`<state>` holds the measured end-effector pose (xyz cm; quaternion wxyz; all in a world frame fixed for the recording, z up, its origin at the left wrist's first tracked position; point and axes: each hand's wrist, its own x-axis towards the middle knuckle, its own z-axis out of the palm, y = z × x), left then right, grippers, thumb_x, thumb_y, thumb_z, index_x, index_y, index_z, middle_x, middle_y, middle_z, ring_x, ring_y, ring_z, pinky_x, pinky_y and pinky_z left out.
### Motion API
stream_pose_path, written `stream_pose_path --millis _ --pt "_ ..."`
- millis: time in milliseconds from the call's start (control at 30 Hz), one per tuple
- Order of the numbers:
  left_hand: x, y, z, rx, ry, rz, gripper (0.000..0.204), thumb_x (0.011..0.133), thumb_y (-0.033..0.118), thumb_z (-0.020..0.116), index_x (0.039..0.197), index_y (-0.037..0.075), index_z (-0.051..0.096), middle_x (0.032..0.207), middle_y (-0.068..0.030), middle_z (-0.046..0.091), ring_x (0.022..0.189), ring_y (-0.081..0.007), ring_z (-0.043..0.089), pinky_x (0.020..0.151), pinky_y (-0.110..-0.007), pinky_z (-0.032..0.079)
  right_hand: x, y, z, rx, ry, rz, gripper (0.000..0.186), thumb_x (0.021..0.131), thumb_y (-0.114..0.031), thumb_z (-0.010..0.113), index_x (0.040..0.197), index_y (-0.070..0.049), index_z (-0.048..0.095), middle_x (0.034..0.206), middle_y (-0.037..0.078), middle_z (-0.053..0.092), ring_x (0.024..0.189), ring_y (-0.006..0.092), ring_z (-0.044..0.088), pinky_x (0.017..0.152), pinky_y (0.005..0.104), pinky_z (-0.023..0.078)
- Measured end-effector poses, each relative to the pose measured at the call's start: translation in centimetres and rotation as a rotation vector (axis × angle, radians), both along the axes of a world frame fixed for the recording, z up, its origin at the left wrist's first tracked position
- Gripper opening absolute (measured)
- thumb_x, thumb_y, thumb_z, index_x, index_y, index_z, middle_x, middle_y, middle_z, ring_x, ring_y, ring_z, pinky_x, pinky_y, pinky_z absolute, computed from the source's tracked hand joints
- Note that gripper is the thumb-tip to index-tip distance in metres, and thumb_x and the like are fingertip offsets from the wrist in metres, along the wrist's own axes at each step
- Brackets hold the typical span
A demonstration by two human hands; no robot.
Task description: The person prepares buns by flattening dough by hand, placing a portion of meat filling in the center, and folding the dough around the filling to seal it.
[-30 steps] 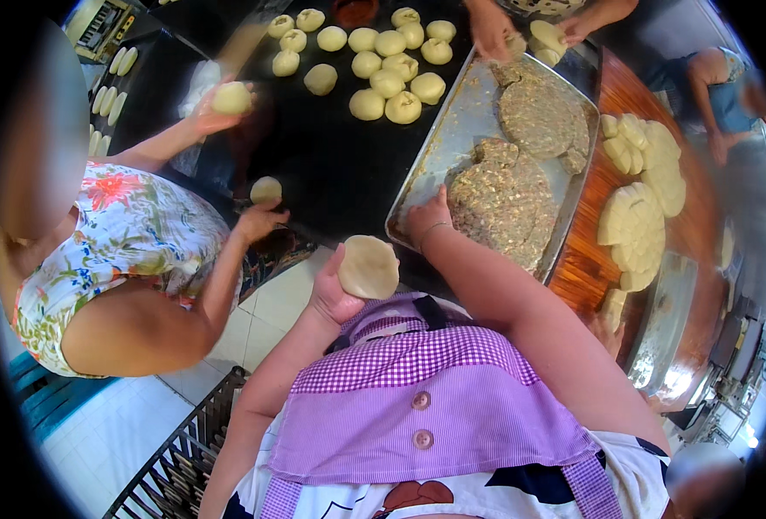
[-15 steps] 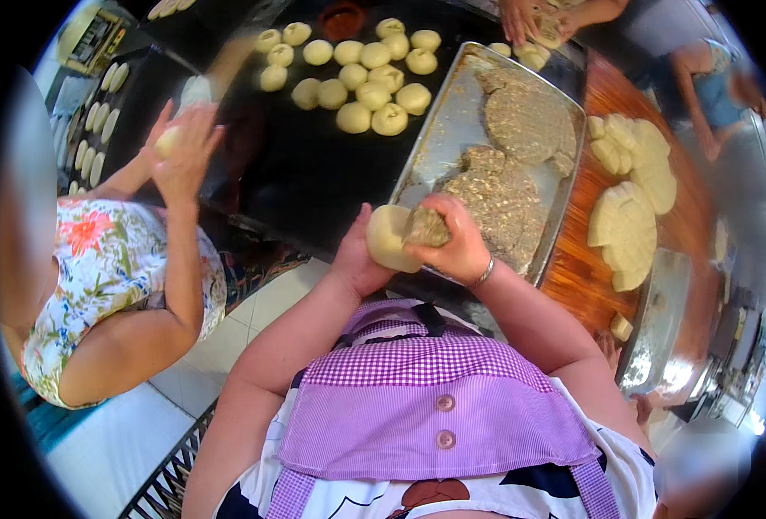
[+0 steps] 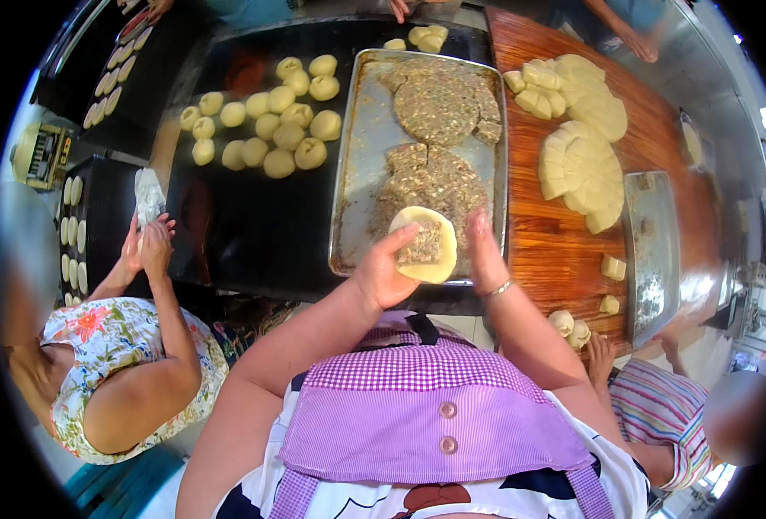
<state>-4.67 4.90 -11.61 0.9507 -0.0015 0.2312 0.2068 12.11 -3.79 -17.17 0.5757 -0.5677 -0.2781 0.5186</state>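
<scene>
My left hand (image 3: 381, 273) holds a flat round of pale dough (image 3: 439, 269), its thumb lying across the near left edge. A brown, crumbly lump of filling (image 3: 419, 246) sits in the middle of the round. Just right of the dough, my right hand (image 3: 488, 256) is raised on edge with its fingers stretched out and nothing in it. Both hands are over the near end of a metal tray (image 3: 359, 130). Two large flat masses of the same speckled filling (image 3: 436, 102) lie in that tray.
Several filled-looking dough balls (image 3: 279, 125) sit on the black table to the left. Cut dough slabs (image 3: 580, 169) lie on the wooden table (image 3: 530, 259) at right, beside a long metal pan (image 3: 653, 251). Co-workers stand close on both sides; the left one handles a white bag-like thing (image 3: 149, 195).
My right hand has let go of the filling, now lying on the dough, and moved right with fingers straightened. The dough has tilted face up. The whole view has swung to the right.
</scene>
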Motion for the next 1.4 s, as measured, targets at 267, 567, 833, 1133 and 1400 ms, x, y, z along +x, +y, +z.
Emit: stream_pose_path --millis 267,567,833,1133,1400 --pt "3.5 -3.6 1.7 0.214 0.31 0.088 0.032 0.093 0.017 0.065 0.122 0.005 0.058 0.114 -0.006 0.065 0.105 -0.0213 0.062 0.094 -0.039 0.05 -4.3 -1.0 5.8 0.059 0.634 -0.246 0.067 0.102 -0.059 0.029 0.14 -0.007 0.047 0.137 0.011 0.054 0.127 0.0258 0.05 0.108 0.0392 0.039" --pt "5.9 -6.6 -0.2 0.622 0.745 0.21 0.024 0.098 0.01 0.053 0.12 0.003 0.057 0.109 -0.0074 0.064 0.097 -0.0161 0.061 0.085 -0.033 0.05 -4.5 -1.6 6.8 0.09 0.265 -0.405 0.035 0.1 -0.019 0.047 0.126 0.001 0.058 0.126 0.012 0.06 0.114 0.02 0.056 0.102 0.0335 0.043" --pt "4.6 -4.1 0.2 0.488 0.178 0.199 0.046 0.097 0.029 0.062 0.133 0.005 0.046 0.122 -0.0072 0.056 0.107 -0.0187 0.058 0.094 -0.037 0.05 -3.8 0.2 6.6 0.15 0.579 -0.493 0.042 0.106 -0.032 0.039 0.125 0.002 0.055 0.117 0.012 0.063 0.108 0.0183 0.059 0.096 0.0317 0.047" --pt "5.3 -5.1 0.9 0.488 0.504 0.314 0.03 0.1 0.018 0.055 0.127 0.004 0.052 0.115 -0.0073 0.061 0.106 -0.0183 0.06 0.091 -0.034 0.051 -3.8 -0.2 6.3 0.156 -0.011 -0.243 0.038 0.102 -0.02 0.049 0.13 0.005 0.054 0.13 0.015 0.059 0.119 0.0207 0.055 0.104 0.0319 0.041" --pt "4.6 -4.2 -0.4 0.655 0.486 0.195 0.05 0.1 0.028 0.058 0.14 0.003 0.043 0.128 -0.0093 0.055 0.112 -0.017 0.055 0.097 -0.032 0.045 -4.3 -0.1 5.1 0.176 0.142 -0.359 0.036 0.103 -0.018 0.043 0.128 0.004 0.055 0.127 0.013 0.061 0.115 0.02 0.058 0.101 0.0317 0.044"
